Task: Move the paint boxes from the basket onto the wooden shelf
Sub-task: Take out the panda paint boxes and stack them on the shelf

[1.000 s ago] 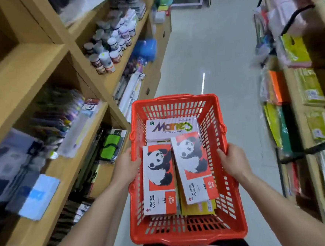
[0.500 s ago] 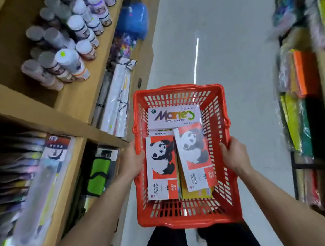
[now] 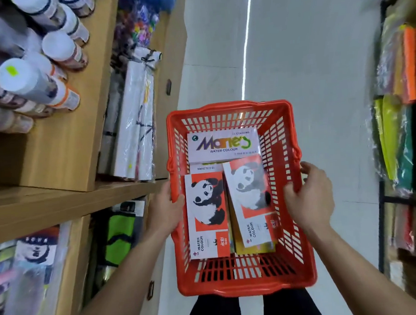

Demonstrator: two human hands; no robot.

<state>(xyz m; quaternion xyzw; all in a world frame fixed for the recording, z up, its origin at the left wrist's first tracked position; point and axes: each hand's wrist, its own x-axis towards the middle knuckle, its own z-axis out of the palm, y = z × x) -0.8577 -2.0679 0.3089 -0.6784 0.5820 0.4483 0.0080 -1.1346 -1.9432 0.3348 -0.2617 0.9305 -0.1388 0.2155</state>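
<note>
**shelfstacker_09:** While both hands are on it, the red basket (image 3: 245, 281) is the thing to read everything else from. The left hand (image 3: 165, 213) is clamped on the basket's left rim, thumb hooked over the inside edge. The right hand (image 3: 309, 195) grips the right rim, fingers curled over the top of the wall. So both are closed tight on the basket, neither on a box.

**paintnerd:** And the paint boxes, all in there?

**shelfstacker_09:** Yep, all lying flat on the basket floor. Marie's water colour box (image 3: 223, 145) sits crosswise at the basket's far end. Nearer than that, two panda boxes lie side by side: the left panda box (image 3: 207, 215) runs straight along the basket's left wall, and the right panda box (image 3: 251, 199) is tilted a bit, its far corner overlapping the Marie's box. A yellow box (image 3: 254, 248) pokes out from under the right panda one. Another white box edge shows between the Marie's box and the left panda, mostly hidden.

**paintnerd:** Shelf?

**shelfstacker_09:** The wooden shelf (image 3: 64, 199) is just left of the basket, its board's end nearly at the left rim. Paint bottles (image 3: 36, 80) stand on a higher board, further left of the basket. White wrapped rolls (image 3: 135, 123) lean beyond that board's end.
</note>
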